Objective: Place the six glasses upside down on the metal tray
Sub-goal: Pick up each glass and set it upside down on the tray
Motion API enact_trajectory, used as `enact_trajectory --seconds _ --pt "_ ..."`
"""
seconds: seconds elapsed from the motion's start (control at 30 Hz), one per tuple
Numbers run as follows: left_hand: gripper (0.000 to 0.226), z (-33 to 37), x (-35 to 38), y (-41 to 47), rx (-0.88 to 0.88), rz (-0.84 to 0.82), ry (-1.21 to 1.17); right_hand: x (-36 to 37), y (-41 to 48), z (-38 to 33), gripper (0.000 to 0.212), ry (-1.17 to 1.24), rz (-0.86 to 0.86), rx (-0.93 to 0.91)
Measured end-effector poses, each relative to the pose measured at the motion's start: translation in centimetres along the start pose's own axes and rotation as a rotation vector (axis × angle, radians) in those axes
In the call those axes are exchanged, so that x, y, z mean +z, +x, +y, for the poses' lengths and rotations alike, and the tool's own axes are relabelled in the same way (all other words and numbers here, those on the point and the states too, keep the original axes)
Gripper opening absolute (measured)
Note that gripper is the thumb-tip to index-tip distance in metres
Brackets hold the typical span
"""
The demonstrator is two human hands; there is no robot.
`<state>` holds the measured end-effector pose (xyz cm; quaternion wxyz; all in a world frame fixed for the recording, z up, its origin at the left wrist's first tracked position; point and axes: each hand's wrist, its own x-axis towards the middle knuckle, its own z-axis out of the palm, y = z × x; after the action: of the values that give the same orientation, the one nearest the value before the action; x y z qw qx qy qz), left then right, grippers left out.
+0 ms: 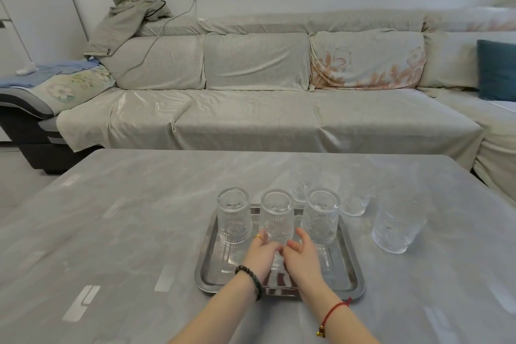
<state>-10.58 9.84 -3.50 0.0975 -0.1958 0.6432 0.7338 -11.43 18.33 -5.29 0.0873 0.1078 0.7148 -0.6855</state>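
1. Ribbed clear glass: three glasses stand upside down in a row along the far half of the tray (pixel 352 274), namely the left glass (pixel 234 216), the middle glass (pixel 277 218) and the right glass (pixel 321 218).
2. The tray is metal and rests on the grey tabletop (pixel 125 232); its near half is bare apart from the hands above it.
3. Three more glasses stand upright on the tabletop, off the tray to its right: a far glass (pixel 303 181) behind the row, a small glass (pixel 356 198) just beside the tray's far right corner, and a near glass (pixel 398 225) well right of the tray.
4. The left hand (pixel 264 251) touches the base of the middle glass, fingers loosely curled beside its lower wall rather than clamped round it.
5. The right hand (pixel 303 253) lies between the middle and right glasses, fingers spread and open; whether they press either glass cannot be told.
6. Judged progress: half done, three of six inverted and placed. The step in hand appears to be settling or releasing the middle glass.
7. Remaining: the three upright glasses must each be turned over and set in the free near half of the tray.
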Motion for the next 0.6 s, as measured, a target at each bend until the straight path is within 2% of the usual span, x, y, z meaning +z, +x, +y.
enact_trajectory --seconds 0.2,0.3,0.37,0.43,0.6 --pt "0.064 0.3 0.1 0.8 0.033 -0.018 -0.047 0.1 0.7 -0.4 0.062 0.018 -0.056 0.048" --pt "0.057 -0.5 -1.4 0.1 0.101 0.154 -0.111 0.7 0.5 0.0 0.058 0.047 -0.055 0.108" --pt "0.055 -0.9 -2.8 -0.3 0.131 0.341 -0.163 1.7 0.1 0.2 0.053 0.044 -0.107 0.142" --pt "0.06 -0.9 -4.3 -0.3 0.131 0.446 -0.178 3.1 0.0 0.1 0.055 0.053 -0.183 0.154" --pt "0.065 -0.1 -6.4 1.7 0.146 0.227 -0.059 5.9 0.4 -1.0 0.061 0.082 -0.309 0.138"
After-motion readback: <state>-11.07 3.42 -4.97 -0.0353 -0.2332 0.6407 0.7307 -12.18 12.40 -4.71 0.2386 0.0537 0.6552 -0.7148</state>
